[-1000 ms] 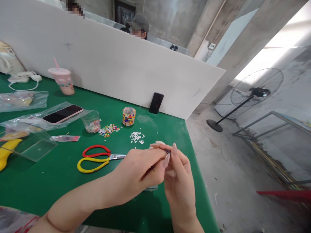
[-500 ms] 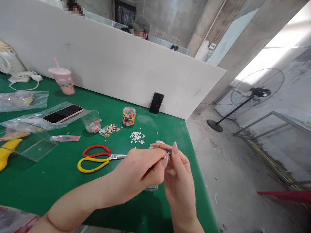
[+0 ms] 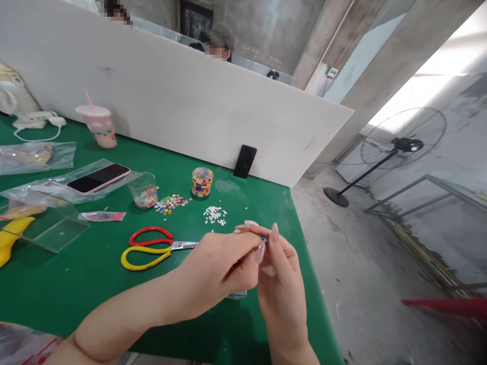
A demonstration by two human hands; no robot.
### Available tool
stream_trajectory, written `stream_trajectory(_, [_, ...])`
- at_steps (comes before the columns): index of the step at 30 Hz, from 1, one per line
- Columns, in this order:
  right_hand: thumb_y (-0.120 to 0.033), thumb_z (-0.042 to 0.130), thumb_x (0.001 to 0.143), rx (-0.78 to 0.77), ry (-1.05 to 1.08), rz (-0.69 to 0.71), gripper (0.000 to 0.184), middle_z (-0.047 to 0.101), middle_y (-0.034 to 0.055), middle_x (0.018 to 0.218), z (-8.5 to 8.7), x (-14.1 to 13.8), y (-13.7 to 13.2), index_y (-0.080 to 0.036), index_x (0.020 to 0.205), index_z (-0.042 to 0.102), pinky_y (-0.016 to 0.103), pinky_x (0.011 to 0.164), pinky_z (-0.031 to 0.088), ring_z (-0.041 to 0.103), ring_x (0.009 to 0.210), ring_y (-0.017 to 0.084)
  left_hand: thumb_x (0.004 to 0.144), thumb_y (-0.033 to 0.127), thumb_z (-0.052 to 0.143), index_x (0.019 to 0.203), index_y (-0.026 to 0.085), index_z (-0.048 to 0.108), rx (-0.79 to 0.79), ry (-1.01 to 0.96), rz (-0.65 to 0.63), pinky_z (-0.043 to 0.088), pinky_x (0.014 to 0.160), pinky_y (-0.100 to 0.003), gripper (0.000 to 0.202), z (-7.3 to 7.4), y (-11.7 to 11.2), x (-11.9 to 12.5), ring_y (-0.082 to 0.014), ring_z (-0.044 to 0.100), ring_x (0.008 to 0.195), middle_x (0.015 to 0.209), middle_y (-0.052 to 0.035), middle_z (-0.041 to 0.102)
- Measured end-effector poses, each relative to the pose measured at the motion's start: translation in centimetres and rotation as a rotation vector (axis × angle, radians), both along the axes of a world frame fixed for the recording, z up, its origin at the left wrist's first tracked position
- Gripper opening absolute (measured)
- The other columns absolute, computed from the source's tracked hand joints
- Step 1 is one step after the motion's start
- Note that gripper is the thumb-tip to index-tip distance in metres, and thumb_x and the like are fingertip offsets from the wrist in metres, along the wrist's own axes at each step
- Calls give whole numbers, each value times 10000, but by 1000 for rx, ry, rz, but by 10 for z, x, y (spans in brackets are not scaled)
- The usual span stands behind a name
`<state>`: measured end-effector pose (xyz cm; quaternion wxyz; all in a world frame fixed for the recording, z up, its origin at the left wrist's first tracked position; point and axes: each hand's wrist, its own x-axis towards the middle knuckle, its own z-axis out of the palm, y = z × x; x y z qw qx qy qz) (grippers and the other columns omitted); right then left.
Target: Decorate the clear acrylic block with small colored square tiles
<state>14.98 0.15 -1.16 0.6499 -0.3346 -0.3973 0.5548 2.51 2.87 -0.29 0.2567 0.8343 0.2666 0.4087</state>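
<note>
Over the right part of the green table, my left hand [image 3: 224, 261] and my right hand [image 3: 283, 274] meet at the fingertips. Between them they pinch a tiny dark bluish piece [image 3: 265, 237], too small to make out. Red-and-yellow-handled scissors [image 3: 160, 247] lie beside my left hand, their blade tips hidden behind it. Beyond my hands are a pile of small white chips [image 3: 215, 215] and a heap of coloured mosaic tiles [image 3: 172, 204]. A small cup covered in coloured tiles [image 3: 202, 182] stands farther back. Under my left hand shows the edge of a clear flat object [image 3: 239, 294].
A clear plastic cup with tiles [image 3: 143, 191] stands left of the heap. Farther left are a pink phone [image 3: 99, 178], a lidded drink cup [image 3: 98, 126], a clear box [image 3: 57, 228] and a yellow object [image 3: 13, 238]. A dark phone [image 3: 245, 161] leans on the white partition [image 3: 171, 96].
Almost nothing differs; my fingertips shift very slightly around the tiny piece.
</note>
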Motion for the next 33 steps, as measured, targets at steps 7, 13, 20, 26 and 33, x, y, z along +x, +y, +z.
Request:
stream_trajectory(7, [-474,629,899,-38,4,-9,267,807,11,916,2,0,-2,-291,861,820,302,902,568,741,941,195,875,26,442,707,195,337,16,-29,-9,223,453,-184,260,-2,1,0,-50,303,510,600,94,342])
stream_trajectory(13, [-474,636,891,-70,44,-5,260,805,13,894,1,0,-1,-291,856,818,311,899,574,746,901,190,883,40,453,712,196,344,8,-14,-10,229,454,-183,256,-1,2,1,-49,305,508,604,96,349])
stream_trajectory(20, [-480,646,885,-52,12,-17,251,807,-4,899,0,1,-1,-300,862,818,288,899,565,742,912,178,877,33,446,713,195,345,24,-29,-7,220,450,-183,251,-1,1,2,-47,303,507,602,97,345])
stream_trajectory(26, [-458,640,898,-9,13,-11,239,809,-18,916,-2,1,-1,-301,871,818,257,890,562,738,918,161,889,43,445,701,192,352,-4,-35,-20,214,438,-181,257,1,1,1,-43,298,495,592,98,341])
stream_trajectory(33, [-469,686,857,-24,57,28,213,807,-11,916,-2,1,1,-302,865,818,284,903,568,737,942,182,899,53,464,716,195,372,-21,-27,-23,222,442,-175,249,1,0,1,-43,302,502,600,99,349])
